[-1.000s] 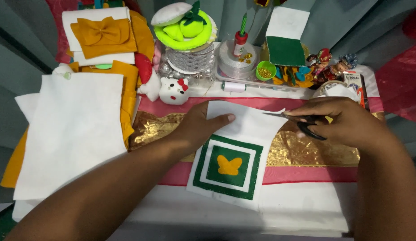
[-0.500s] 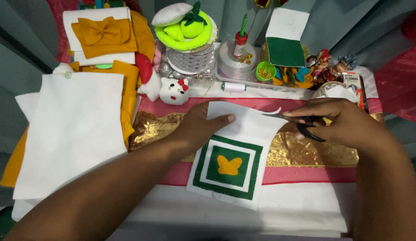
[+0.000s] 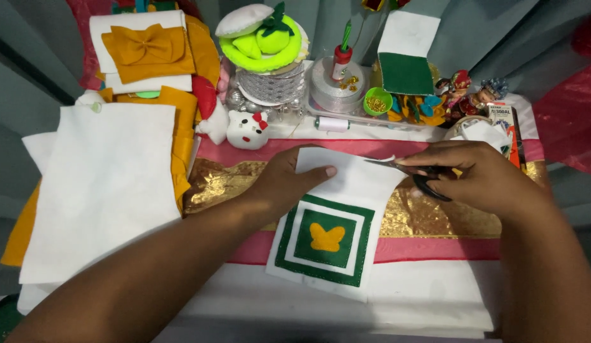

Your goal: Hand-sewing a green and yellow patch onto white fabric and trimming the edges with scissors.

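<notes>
A white felt sheet (image 3: 346, 184) with green squares is laid on the gold-and-pink cloth (image 3: 435, 222); it is pinned flat by the spread left hand (image 3: 289, 184); scissors (image 3: 413, 174) are gripped by the right hand (image 3: 479, 178) at its top-right edge; the felt is judged light, limp, best held beside the cut.

Both forearms are bare from the lower frame edge to the wrists, with no sleeves, watch, bracelets or rings showing. The left hand (image 3: 289, 181), just left of the white felt piece (image 3: 337, 222), shows a short, pale, unpainted thumbnail. The right hand (image 3: 479, 178), just right of that piece, shows rounded knuckles.
</notes>
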